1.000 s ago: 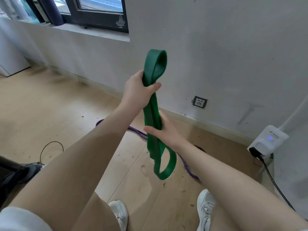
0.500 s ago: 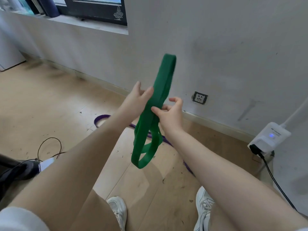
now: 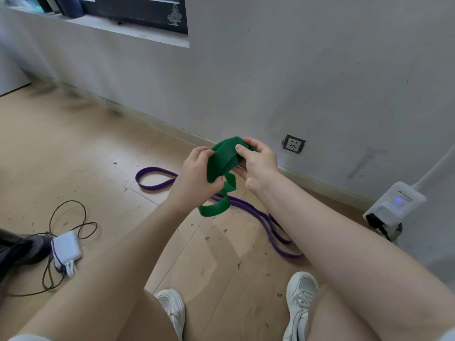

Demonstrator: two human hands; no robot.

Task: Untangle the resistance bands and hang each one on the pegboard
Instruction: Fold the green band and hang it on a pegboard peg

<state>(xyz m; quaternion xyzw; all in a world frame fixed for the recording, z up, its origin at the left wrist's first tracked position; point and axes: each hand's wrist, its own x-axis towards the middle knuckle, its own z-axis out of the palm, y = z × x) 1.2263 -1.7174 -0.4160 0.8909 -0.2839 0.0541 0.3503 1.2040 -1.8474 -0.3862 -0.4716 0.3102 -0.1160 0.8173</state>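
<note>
A pale wall (image 3: 295, 70) is seen across the top and right, with a dark window frame (image 3: 138, 13) set above a sill at upper left. A wooden floor (image 3: 73, 148) is spread below it, flecked with small scraps of debris. Two bare forearms are stretched forward from the bottom edge, and two white shoes (image 3: 301, 303) are seen on the floor beneath them.

A purple band (image 3: 155, 179) is laid on the floor in a long loop, running from behind the hands toward the lower right. A green band (image 3: 221, 163) is held in the air above it, near the middle of the view, bunched and folded, with one loop hanging down below the hands. It is gripped by both hands: the left hand (image 3: 197, 173) is curled round its lower left part, and the right hand (image 3: 258, 161) is closed over its top, thumb pressed on the upper fold.

At far right a white plug-in unit (image 3: 394, 205) with a small blue light is seen against the wall. A wall socket (image 3: 293, 143) is set just above the skirting. At lower left a white adapter (image 3: 66, 249) is lying among looped dark cable (image 3: 71, 217).
</note>
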